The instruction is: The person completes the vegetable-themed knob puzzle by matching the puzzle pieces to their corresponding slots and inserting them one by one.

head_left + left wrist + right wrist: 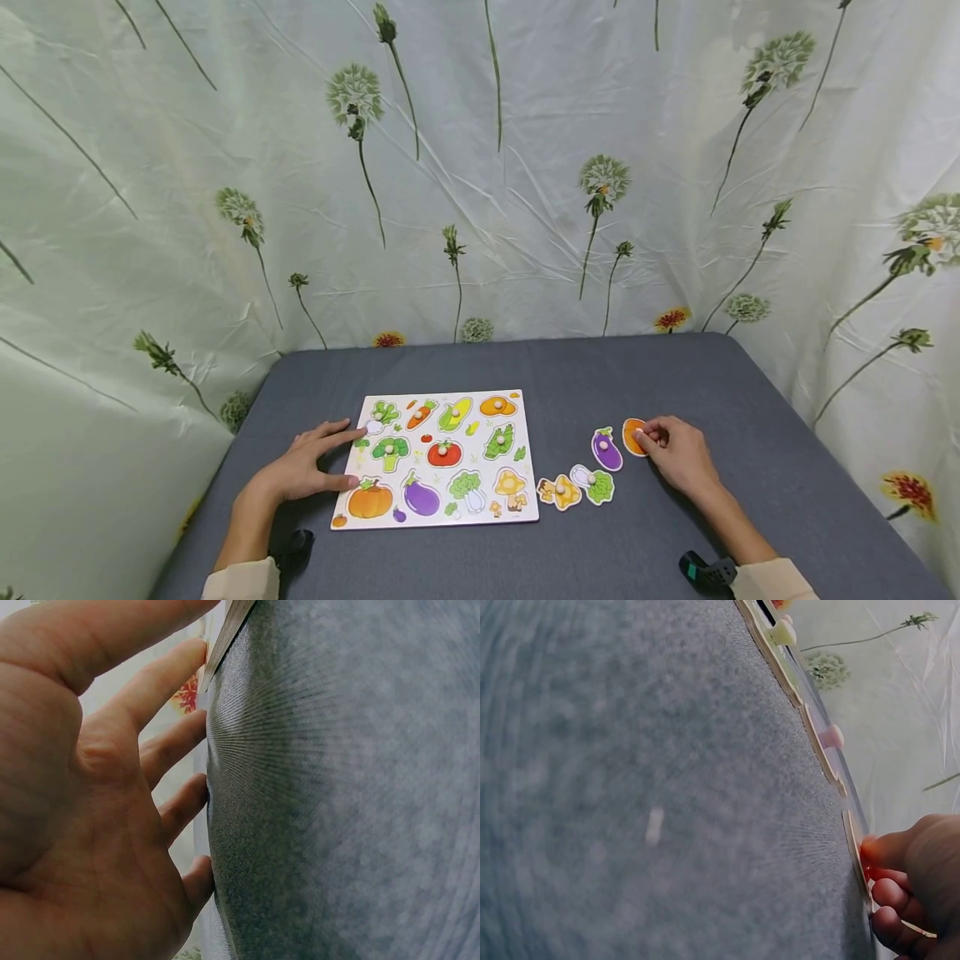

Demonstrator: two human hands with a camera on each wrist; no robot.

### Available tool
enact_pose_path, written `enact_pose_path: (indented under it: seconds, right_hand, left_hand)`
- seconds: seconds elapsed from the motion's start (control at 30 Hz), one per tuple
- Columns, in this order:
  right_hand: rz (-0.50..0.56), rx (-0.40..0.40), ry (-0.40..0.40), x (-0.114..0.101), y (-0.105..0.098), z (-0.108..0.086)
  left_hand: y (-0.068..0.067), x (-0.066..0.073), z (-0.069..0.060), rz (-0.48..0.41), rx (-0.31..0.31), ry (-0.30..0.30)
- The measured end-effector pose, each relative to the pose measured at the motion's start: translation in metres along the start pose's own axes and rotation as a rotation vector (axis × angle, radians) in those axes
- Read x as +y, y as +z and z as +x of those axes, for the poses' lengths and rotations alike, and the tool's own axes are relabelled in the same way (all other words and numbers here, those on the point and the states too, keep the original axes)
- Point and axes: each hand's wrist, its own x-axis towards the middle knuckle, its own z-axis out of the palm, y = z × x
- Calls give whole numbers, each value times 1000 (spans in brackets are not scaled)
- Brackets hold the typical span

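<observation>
A white vegetable puzzle board lies on the table. My left hand rests at its left side with spread fingers, thumb and a fingertip touching the board's edge; in the left wrist view the other fingertips of the left hand meet the grey cloth. On the right, my right hand pinches an orange puzzle piece near its middle, partly covered by the fingers. The piece lies on or close to the cloth. Beside it is a purple eggplant piece with a knob.
A green-and-white cabbage piece and a yellow mushroom piece lie just right of the board. Several knobbed pieces, such as the tomato, sit in the board. A flower-patterned curtain hangs behind the grey table.
</observation>
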Motion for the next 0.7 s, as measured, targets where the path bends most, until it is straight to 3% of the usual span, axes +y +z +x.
enact_pose_path:
  seconds: [0.7]
  right_hand:
    - [16, -33, -95, -31, -2, 9]
  left_hand:
    - [0, 2, -1, -5, -5, -9]
